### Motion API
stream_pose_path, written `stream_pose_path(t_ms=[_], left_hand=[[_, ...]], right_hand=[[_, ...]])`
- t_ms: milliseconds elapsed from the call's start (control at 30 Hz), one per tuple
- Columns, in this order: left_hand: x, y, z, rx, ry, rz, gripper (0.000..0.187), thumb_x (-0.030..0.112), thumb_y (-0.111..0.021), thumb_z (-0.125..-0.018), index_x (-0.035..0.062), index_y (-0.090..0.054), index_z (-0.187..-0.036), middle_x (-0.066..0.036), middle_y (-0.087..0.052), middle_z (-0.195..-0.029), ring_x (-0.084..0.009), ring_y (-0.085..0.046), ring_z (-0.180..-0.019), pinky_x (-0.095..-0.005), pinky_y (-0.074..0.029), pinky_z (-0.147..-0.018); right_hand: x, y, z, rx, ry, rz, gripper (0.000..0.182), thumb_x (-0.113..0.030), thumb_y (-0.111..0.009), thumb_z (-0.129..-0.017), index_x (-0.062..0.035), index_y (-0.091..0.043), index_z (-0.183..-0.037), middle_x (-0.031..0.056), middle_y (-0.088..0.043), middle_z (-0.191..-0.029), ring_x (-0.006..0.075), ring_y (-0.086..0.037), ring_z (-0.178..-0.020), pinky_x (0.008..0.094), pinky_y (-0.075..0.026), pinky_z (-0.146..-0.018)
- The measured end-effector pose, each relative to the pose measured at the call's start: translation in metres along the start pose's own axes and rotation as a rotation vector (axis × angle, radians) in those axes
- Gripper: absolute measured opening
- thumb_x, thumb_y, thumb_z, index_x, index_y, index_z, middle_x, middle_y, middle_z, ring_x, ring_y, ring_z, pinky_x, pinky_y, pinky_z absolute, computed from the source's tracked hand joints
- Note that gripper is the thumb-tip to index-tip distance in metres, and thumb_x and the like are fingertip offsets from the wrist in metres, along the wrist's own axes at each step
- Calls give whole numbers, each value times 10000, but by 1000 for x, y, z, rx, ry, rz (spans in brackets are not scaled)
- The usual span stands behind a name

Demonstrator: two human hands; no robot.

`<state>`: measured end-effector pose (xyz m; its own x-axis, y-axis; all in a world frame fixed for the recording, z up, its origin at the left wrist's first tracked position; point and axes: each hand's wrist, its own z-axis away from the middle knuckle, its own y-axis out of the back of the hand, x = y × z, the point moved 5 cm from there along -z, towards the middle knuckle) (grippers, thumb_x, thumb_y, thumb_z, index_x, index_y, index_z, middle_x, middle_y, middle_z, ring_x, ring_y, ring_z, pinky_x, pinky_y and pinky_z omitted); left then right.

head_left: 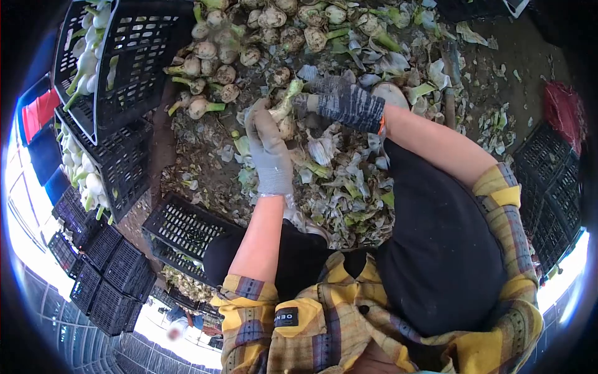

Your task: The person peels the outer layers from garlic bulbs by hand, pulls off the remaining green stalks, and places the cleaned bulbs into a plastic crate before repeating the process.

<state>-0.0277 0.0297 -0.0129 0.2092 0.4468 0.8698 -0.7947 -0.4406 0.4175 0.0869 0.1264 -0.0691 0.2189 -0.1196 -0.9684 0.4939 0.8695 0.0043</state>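
Observation:
My left hand (268,142), in a pale grey knit glove, is closed around a fresh garlic bulb (286,128) with a short green-white stalk (288,100) pointing up and away. From the right, my right hand (342,105), in a dark striped glove, reaches across with its fingertips closed against the same stalk; they are partly blurred. More garlic bulbs (271,17) with cut stalks lie on the ground just beyond both hands. Loose peeled skins (349,181) are heaped beneath my hands and between my legs.
Black plastic crates (140,56) stand at the left, two of them holding clean white garlic (87,62). Another black crate (187,221) sits by my left knee. Stacked crates (112,280) are farther back. At the right are more crates (551,174) and a red sack (564,115).

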Motion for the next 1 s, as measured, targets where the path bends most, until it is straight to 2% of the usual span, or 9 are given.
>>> stream_pose_path(t_ms=[67, 133, 233, 333, 433, 633, 733, 833, 1000], left_hand=[[-3, -2, 2, 21, -1, 50, 476, 415, -343, -934, 27, -470, -1180, -93, -469, -1160, -185, -419, -1101, -298, -291, -968], [0, -5, 4, 48, 35, 96, 472, 413, -343, -933, 32, -473, -1180, -98, -461, -1165, -189, -420, -1101, -306, -293, -969], [-6, -4, 7, -2, 185, 278, 320, 309, -442, -929, 68, -428, -1139, -49, -460, -1165, -101, -436, -992, -239, -361, -873], [-5, -4, 5, 22, 20, 66, 472, 418, -353, -929, 36, -485, -1172, -94, -451, -1155, -192, -424, -1097, -314, -295, -973], [-6, -5, 6, 13, 9, 88, 480, 425, -360, -927, 27, -490, -1162, -93, -454, -1154, -191, -425, -1095, -315, -297, -973], [-12, -5, 8, 9, 87, 252, 438, 400, -422, -916, 44, -479, -1164, -59, -468, -1147, -154, -438, -1067, -283, -322, -947], [-14, -4, 6, 15, 4, 212, 432, 394, -442, -911, 53, -462, -1176, -46, -471, -1136, -138, -445, -1047, -272, -339, -925], [-19, -4, 6, 28, 75, 188, 434, 398, -442, -911, 52, -464, -1173, -52, -469, -1130, -139, -453, -1026, -275, -356, -903], [-17, -4, 6, 23, 137, 267, 333, 283, -494, -898, 42, -445, -1123, -70, -475, -1132, -145, -439, -1036, -269, -324, -928]], right_hand=[[-4, -8, 2, 106, -104, -214, 407, -360, -641, -789, -44, -617, -1044, 118, -648, -892, 182, -596, -760, 309, -473, -711], [-7, -11, 1, 105, -73, -101, 407, -382, -632, -786, -46, -627, -1017, 134, -649, -876, 182, -592, -740, 318, -471, -705], [-10, -13, 3, 126, -62, -62, 394, -395, -597, -801, -30, -629, -944, 145, -634, -769, 221, -590, -679, 345, -464, -641], [-6, -13, -1, 56, 46, 247, 370, -380, -550, -824, -21, -622, -879, 167, -606, -715, 286, -578, -644, 368, -455, -599], [-11, -13, 2, 74, 88, 178, 374, -369, -510, -840, -8, -612, -837, 187, -585, -690, 325, -570, -640, 383, -451, -577], [-11, -11, 5, 85, 222, 327, 394, -357, -501, -839, 25, -597, -819, 231, -574, -717, 366, -567, -689, 418, -446, -632], [-20, -7, 8, 50, 69, 281, 396, -351, -498, -839, 33, -593, -814, 245, -574, -732, 382, -564, -722, 430, -441, -666], [-18, -8, 8, 66, 133, 334, 390, -347, -499, -837, 30, -594, -810, 246, -577, -742, 380, -565, -740, 432, -443, -676], [-23, -9, 10, 76, 153, 325, 333, -302, -498, -830, 16, -595, -809, 234, -579, -775, 381, -562, -755, 442, -445, -680]])
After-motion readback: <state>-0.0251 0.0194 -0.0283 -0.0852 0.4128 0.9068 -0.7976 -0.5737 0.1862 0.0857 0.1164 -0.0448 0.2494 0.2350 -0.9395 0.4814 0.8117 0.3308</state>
